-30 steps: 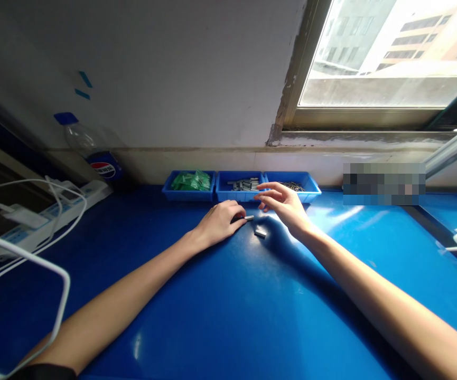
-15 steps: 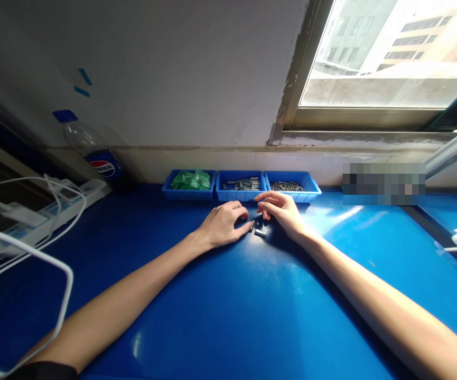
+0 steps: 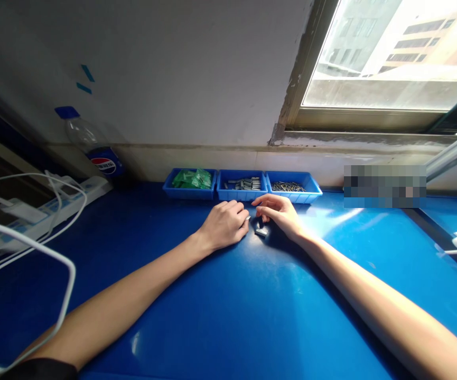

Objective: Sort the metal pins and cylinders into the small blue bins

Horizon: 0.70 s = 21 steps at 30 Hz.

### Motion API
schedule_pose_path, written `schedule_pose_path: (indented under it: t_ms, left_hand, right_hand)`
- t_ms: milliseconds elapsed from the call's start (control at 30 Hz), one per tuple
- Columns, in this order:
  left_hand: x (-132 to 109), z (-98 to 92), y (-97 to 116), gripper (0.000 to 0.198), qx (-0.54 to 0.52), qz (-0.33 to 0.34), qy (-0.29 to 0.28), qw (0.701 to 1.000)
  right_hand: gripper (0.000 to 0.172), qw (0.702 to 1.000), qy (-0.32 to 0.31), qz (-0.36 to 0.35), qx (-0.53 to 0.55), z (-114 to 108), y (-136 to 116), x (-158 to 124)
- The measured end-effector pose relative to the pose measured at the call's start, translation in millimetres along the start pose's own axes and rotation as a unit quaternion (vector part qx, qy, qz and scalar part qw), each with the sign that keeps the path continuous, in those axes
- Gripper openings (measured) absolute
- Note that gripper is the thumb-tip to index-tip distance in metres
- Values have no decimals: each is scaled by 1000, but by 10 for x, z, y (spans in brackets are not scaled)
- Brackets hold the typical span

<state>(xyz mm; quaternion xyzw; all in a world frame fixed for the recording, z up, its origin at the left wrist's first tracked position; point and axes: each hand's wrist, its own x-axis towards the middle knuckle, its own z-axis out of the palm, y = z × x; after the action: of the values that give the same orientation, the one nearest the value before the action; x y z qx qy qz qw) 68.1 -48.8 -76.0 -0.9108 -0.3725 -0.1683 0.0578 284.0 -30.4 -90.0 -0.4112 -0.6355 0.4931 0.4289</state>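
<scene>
My left hand point(image 3: 225, 224) rests on the blue table point(image 3: 228, 295) with its fingers curled, and a small grey metal piece point(image 3: 248, 217) shows at its fingertips. My right hand point(image 3: 279, 214) lies just to the right, fingers bent down over another small grey metal piece point(image 3: 260, 231) on the table. The two hands nearly touch. Whether the right fingers grip that piece is hidden.
Three blue trays stand against the wall: one with green bags point(image 3: 190, 179), one with grey metal parts point(image 3: 243, 184), one with thin pins point(image 3: 288, 186). A plastic bottle point(image 3: 93, 145), a white power strip point(image 3: 46, 211) and white cables lie at the left.
My right hand has come down from above the trays to the table beside the loose metal piece. My left hand has stayed put, its fingers curling a little.
</scene>
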Motion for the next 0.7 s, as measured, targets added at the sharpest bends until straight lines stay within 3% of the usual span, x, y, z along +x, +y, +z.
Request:
schedule_pose_path:
  t_ms: [133, 300, 433, 533, 700]
  left_hand:
    - [-7, 18, -11, 23, 32, -6, -16, 999]
    - [-11, 128, -86, 19, -123, -75, 32, 989]
    - [8, 199, -151, 17, -328, -160, 113, 924]
    - [14, 214, -168, 18, -418, -171, 144, 880]
    - [-8, 199, -142, 19, -464, -170, 147, 857]
  right_hand:
    - [21, 1000, -3, 2, 4, -2, 1, 2]
    - [22, 1000, -1, 1, 4, -13, 4, 15]
    - [22, 1000, -4, 3, 4, -17, -7, 20]
    - [26, 1000, -21, 14, 3, -5, -25, 8]
    - [36, 998, -69, 3, 11, 27, -52, -24]
